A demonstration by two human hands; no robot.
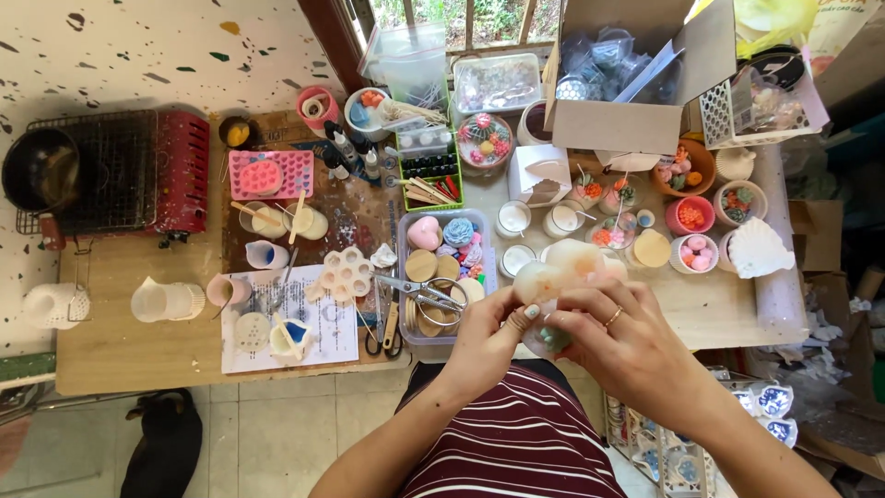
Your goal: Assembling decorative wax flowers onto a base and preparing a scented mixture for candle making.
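While both hands (562,323) are closed around a pale silicone mould (567,267) just right of the clear tray (406,231), they're mid-demoulding, probably needing gentle peeling next.

An open brown cardboard box (636,69) sits at the table's far edge, stuffed with clear bags. Just below it stands a small white box (539,172), and a printed white sheet (309,323) lies front-left.

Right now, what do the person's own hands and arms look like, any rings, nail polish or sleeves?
Both forearms are bare, with no sleeves, watch or bracelet showing. The right hand wears a thin gold-coloured ring on one finger. The left hand has teal-green polish on a visible nail, and there seems to be a ring on one of its fingers too. Below the arms is a dark red garment with thin white stripes.
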